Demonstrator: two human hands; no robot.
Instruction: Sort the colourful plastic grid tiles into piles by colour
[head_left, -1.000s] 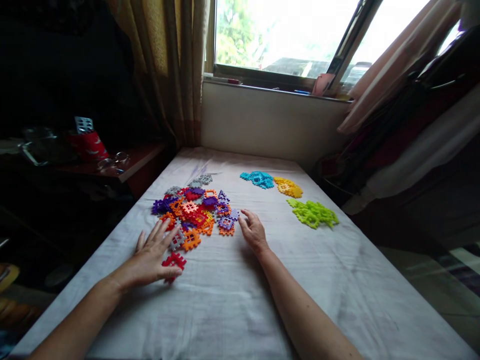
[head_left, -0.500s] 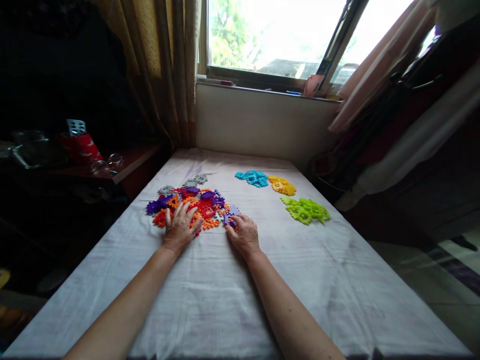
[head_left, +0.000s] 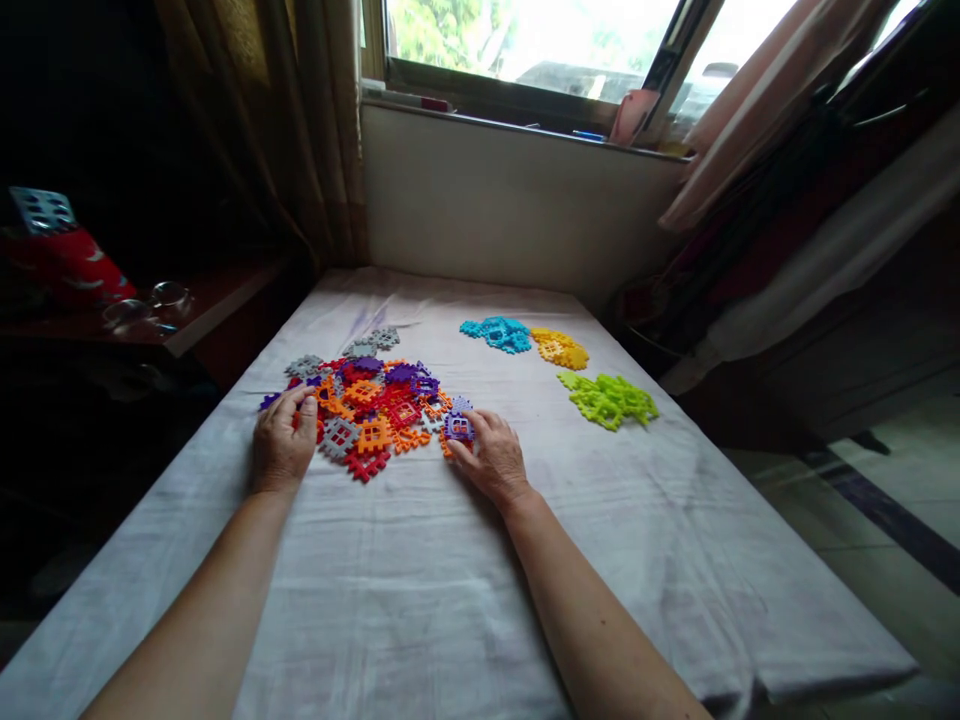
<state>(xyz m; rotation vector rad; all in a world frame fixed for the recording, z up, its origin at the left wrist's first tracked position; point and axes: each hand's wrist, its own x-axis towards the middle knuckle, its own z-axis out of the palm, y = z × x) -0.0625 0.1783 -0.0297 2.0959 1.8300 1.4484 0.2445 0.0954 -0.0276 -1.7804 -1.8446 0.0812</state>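
Observation:
A mixed pile of flat plastic interlocking tiles (head_left: 375,434) in red, orange, purple and grey lies left of centre on the cloth-covered table (head_left: 390,580). My left hand (head_left: 285,438) rests at the pile's left edge, its fingers bent over the tiles there and the thumb slightly apart; no tile shows in its grasp. At the right edge, my right hand (head_left: 492,455) has thumb and fingers around a purple interlocking tile (head_left: 459,427). Orange and pale tiles lie right beside that one. My right fingertips are partly hidden.
Sorted by colour, a blue heap (head_left: 498,334), a yellow heap (head_left: 559,349) and a lime-green heap (head_left: 611,401) lie to the right. Grey tiles (head_left: 384,339) sit behind the mixed pile. Eyeglasses (head_left: 150,308) lie on a side desk; hanging clothes (head_left: 795,260) are at the right.
My left hand has moved from the front of the pile to its left edge, uncovering grey, orange and red tiles. The right hand stays by the purple tile. The view has shifted slightly.

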